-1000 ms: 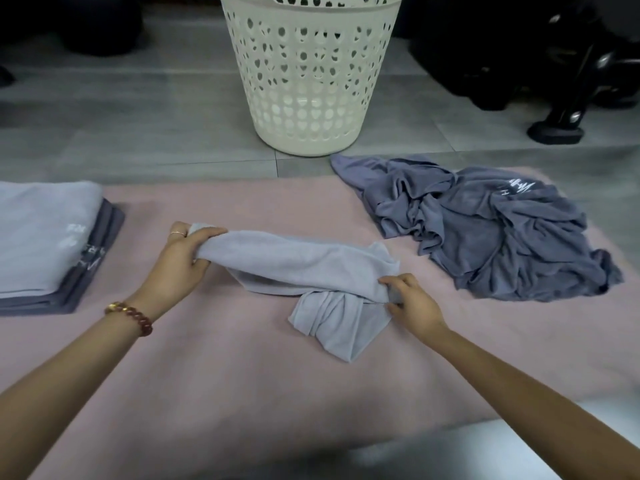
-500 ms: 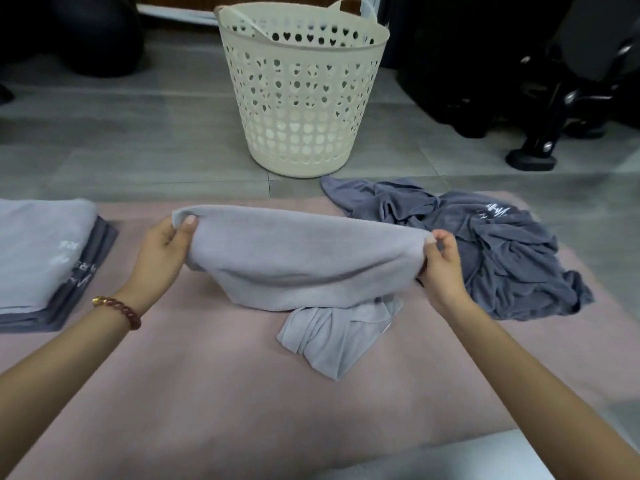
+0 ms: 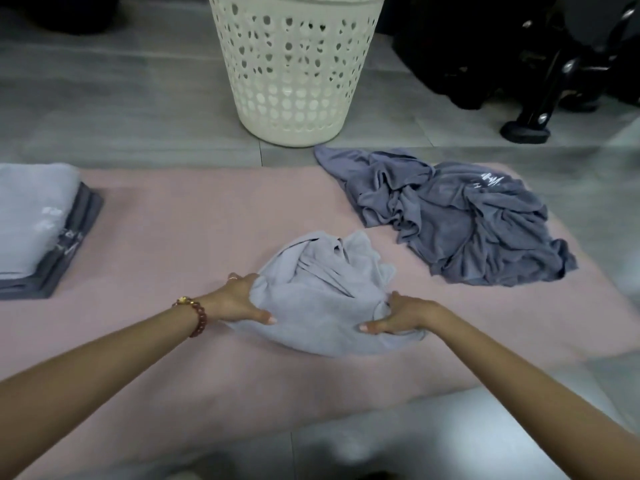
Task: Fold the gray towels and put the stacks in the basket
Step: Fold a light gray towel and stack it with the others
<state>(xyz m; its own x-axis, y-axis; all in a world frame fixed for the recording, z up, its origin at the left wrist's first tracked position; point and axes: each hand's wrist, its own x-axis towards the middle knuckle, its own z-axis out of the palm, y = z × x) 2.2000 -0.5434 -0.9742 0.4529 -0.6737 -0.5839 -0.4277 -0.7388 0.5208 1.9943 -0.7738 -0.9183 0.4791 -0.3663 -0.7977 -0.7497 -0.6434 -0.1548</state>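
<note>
The light gray towel (image 3: 322,299), stretched in the air 0.5 seconds ago, now lies bunched on the pink mat (image 3: 194,216). The left grip (image 3: 239,301) and right grip (image 3: 401,315) pinch its near edge. Folding looks barely begun.

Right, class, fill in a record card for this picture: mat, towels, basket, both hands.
mat: pink, on gray tiled floor
light gray towel: crumpled, mid-mat
left hand: grips its left side
right hand: grips its right side
dark gray towels: unfolded heap, mat's right end
folded stack: mat's left end
basket: cream, on floor beyond mat
</note>
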